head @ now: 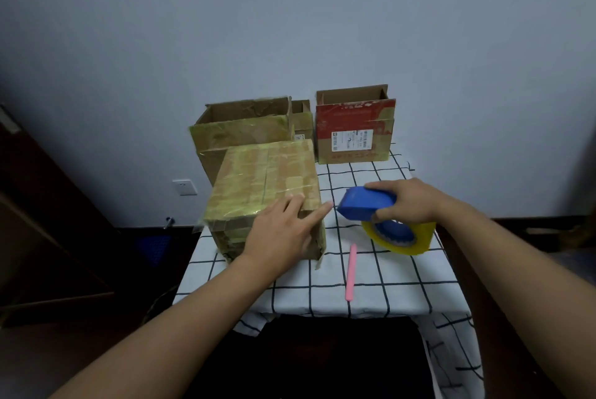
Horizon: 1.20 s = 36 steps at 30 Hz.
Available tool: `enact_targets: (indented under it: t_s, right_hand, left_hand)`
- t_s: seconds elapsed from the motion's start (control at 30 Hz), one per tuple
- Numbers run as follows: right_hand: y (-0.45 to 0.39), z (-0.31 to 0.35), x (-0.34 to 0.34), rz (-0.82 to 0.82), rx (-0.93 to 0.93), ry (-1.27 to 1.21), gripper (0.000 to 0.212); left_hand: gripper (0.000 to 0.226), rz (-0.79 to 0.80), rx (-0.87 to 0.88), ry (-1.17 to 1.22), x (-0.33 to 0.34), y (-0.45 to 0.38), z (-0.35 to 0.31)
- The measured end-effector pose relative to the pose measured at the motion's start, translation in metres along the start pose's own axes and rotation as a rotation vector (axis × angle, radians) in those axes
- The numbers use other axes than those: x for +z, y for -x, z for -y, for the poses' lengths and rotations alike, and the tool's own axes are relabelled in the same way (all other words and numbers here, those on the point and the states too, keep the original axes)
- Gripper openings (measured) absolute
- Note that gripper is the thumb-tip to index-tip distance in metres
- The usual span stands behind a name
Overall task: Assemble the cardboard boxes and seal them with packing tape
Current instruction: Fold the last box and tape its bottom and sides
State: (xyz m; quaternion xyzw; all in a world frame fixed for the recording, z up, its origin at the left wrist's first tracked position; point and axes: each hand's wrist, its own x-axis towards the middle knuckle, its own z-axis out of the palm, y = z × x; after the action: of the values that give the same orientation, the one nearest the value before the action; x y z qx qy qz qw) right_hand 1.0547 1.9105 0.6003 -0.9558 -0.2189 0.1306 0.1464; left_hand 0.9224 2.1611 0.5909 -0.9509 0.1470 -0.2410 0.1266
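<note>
Cardboard box (267, 186) feels light, tape-slick; my left hand (283, 234) lies spread on its near corner while my right hand (409, 202) grips the tape dispenser (367, 203).

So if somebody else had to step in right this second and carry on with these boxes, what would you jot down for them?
Left hand: open, fingers flat on the near right corner of the closed taped box.
Right hand: grips the blue tape dispenser, held just right of that box, with the yellow tape roll mounted on it.
Pink stick: lies on the checked tablecloth, in front of the dispenser.
Done: the near box is closed and covered in tape.
Left: the brown open box, a small box behind it and the red-printed open box at the back still stand with their tops open.
</note>
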Motion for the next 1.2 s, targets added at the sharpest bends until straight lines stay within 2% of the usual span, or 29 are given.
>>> enact_targets:
  t_s: [0.1,0.23,0.37,0.47,0.57,0.63,0.73,0.87,0.93,1.07,1.2]
  right_hand:
    - [-0.005,0.004,0.019,-0.166,0.039,-0.220,0.078]
    - [-0.009,0.022,0.022,-0.341,0.036,-0.365,0.077]
    - [-0.010,0.048,-0.006,-0.511,-0.022,-0.473,0.074]
    - [-0.007,0.072,-0.034,-0.609,-0.084,-0.612,0.073]
    - [-0.009,0.098,-0.051,-0.614,-0.149,-0.787,0.071]
    - [-0.012,0.116,-0.054,-0.581,-0.197,-0.836,0.071]
    - [-0.019,0.140,-0.048,-0.542,-0.236,-0.825,0.071]
    - [-0.026,0.160,-0.036,-0.527,-0.231,-0.772,0.071]
    - [-0.028,0.164,-0.033,-0.522,-0.224,-0.765,0.071]
    - [-0.030,0.169,-0.032,-0.516,-0.217,-0.714,0.070]
    - [-0.031,0.170,-0.029,-0.529,-0.203,-0.736,0.070]
  left_hand:
    - [0.057,0.034,0.012,-0.070,0.000,-0.002,-0.004]
    - [0.060,0.043,-0.004,-0.055,0.003,0.000,-0.004]
    - [0.059,0.007,-0.010,0.003,0.001,0.001,-0.003]
    - [0.067,0.037,-0.105,0.116,-0.002,0.001,-0.001]
    - [0.056,0.077,-0.122,0.296,0.001,0.005,0.010]
    - [0.055,0.076,-0.100,0.328,0.003,0.009,0.016]
    - [0.055,0.042,-0.179,0.347,0.005,0.016,0.021]
    - [0.070,0.026,-0.223,0.402,0.000,0.030,0.030]
    - [0.067,-0.018,-0.347,0.452,-0.002,0.040,0.041]
    - [0.060,-0.078,-0.729,0.586,-0.003,0.066,0.062]
    - [0.064,-0.119,-0.830,0.724,-0.002,0.080,0.064]
